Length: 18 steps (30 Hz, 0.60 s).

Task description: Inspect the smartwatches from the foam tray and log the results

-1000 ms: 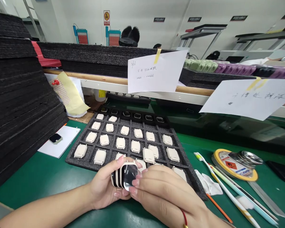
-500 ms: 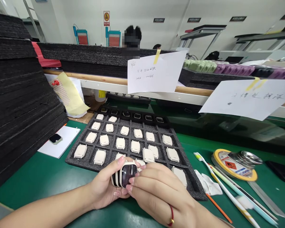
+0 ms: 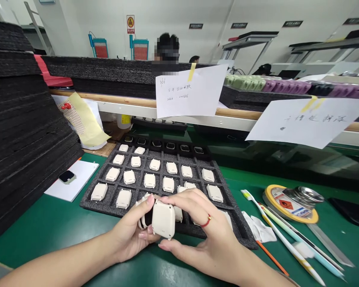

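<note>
Before the foam tray (image 3: 243, 230), my left hand (image 3: 130, 235) clamps stacked watches (image 3: 144, 221); my right hand (image 3: 208, 235) pinches a pale watch (image 3: 163, 219), back facing me, long axis near-upright.

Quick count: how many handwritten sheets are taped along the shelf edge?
2. The first sheet hangs near the middle, beyond the tray; the second sheet hangs at the right. Others could lie outside the frame.

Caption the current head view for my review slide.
Left hand holding cream watch cases, right hand around the front one, at a dark foam tray holding more.
</note>
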Tool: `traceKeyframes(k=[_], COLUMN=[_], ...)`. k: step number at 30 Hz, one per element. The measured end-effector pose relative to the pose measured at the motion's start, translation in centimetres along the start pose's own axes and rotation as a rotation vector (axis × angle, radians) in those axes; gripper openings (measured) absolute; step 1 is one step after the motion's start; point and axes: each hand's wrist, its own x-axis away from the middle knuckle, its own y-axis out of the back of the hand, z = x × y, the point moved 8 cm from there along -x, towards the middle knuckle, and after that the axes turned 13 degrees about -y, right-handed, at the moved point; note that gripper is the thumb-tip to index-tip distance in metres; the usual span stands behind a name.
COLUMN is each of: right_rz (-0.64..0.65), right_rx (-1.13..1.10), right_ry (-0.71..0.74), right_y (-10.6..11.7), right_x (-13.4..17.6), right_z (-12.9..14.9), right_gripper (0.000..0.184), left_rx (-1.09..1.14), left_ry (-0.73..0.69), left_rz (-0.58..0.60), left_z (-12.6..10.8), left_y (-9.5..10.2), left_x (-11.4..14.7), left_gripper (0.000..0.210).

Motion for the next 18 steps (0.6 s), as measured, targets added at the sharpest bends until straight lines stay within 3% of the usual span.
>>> traceKeyframes(k=[4,18], right_rz=[0.021,0.069], right_rx=[-0.014,0.045], right_ry=[0.016,0.036], right_y=[0.0,-0.4], right_x=[-0.1,0.0], right_z=[-0.1,0.2], right_gripper=[0.06,0.054], left_rx=[0.04,-0.022], left_ry=[0.049,0.001], left_rz=[-0.036,0.099], left_z=[0.2,-0.1], left_y=[0.5,-0.6], left_x=[0.0,0.2], left_gripper=[0.038,0.039])
